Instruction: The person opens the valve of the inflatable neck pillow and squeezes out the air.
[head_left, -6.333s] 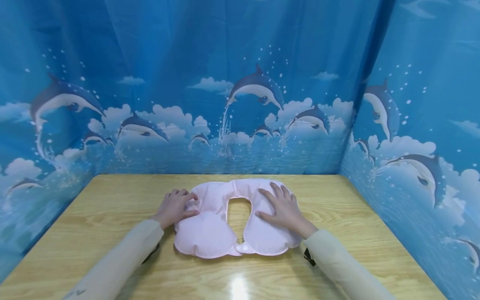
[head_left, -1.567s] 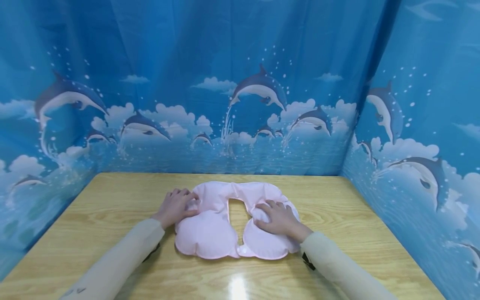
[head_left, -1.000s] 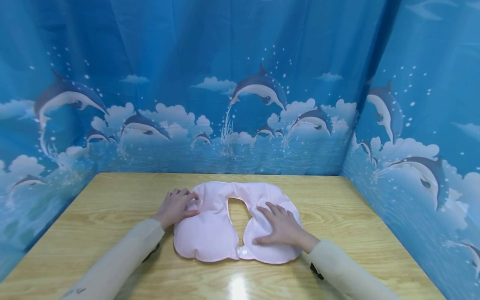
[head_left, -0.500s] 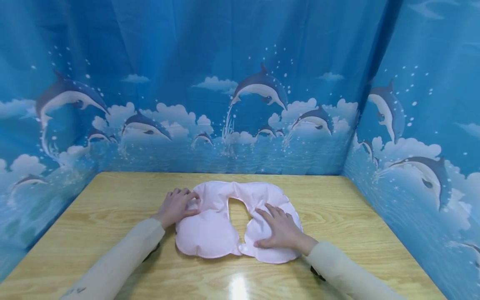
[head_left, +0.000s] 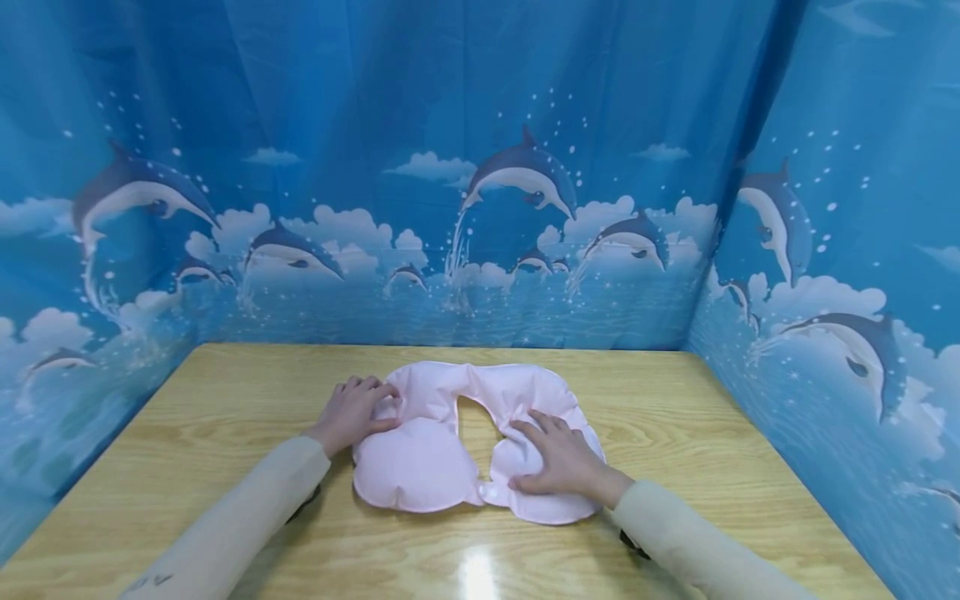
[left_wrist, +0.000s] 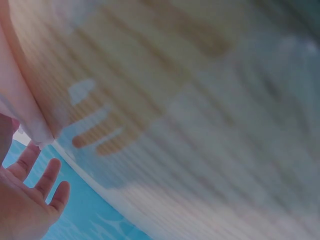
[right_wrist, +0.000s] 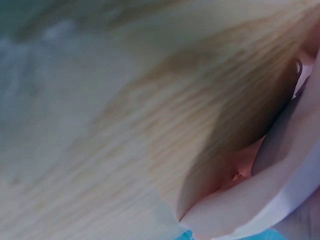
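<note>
A pale pink neck pillow (head_left: 420, 467), puffy and with an opening in its middle, lies flat on the wooden table. My left hand (head_left: 348, 417) rests on its left edge, thumb and index finger over the fabric. In the left wrist view, other fingers of this hand (left_wrist: 25, 210) stretch out beside the pillow's edge (left_wrist: 20, 95), one tip touching it. Spread fingers of my right hand (head_left: 562, 462) press the right half, where the fabric creases. A white snap button (head_left: 489, 492) sits at the near joint. The right wrist view shows the pillow's side (right_wrist: 240, 215), with the fingertips hidden.
The wood-grain table (head_left: 247, 400) reaches back to a blue dolphin-print curtain (head_left: 360, 167), which also hangs along the right side. Light glares off the table's near part. A dark wrist strap (head_left: 633, 546) shows below the right sleeve.
Since the first frame, my right hand has come nearer on the pillow's right half, lifting and pressing again. That half is more creased and the opening narrower. My left hand has stayed in place.
</note>
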